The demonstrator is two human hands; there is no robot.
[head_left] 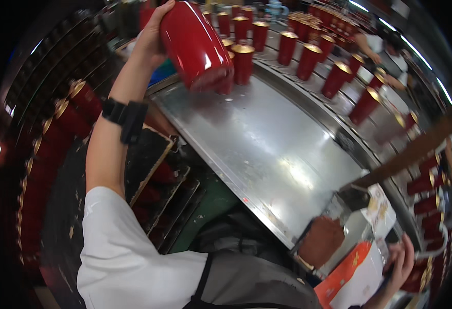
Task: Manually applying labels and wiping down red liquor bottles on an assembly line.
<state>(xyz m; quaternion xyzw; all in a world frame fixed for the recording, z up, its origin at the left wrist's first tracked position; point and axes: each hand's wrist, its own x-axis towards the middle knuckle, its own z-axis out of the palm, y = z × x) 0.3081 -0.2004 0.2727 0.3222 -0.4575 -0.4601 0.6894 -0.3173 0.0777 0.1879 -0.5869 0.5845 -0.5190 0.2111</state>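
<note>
At the far left I see red cups (84, 100) with gold tops, lined up in a curved row. Next comes my left forearm (105, 149), a black wristband (128, 121) strapped around it, rising to my left hand (154, 44), whose fingers grip the side of a glossy red jar (192, 44). The jar is tilted, held up over the far-left end of the bare metal counter (257, 149). Beyond the counter stand more gold-topped cups (288, 49) in rows. At the counter's near right end is a brown block (321, 239), with an orange-and-white packet (357, 278) just beside it. Further right, a person (390, 62) works behind the rows, and a wooden bar (416, 147) slants across. My right hand (401, 260) is beside the packet, fingers bent; I cannot tell whether they pinch anything.
</note>
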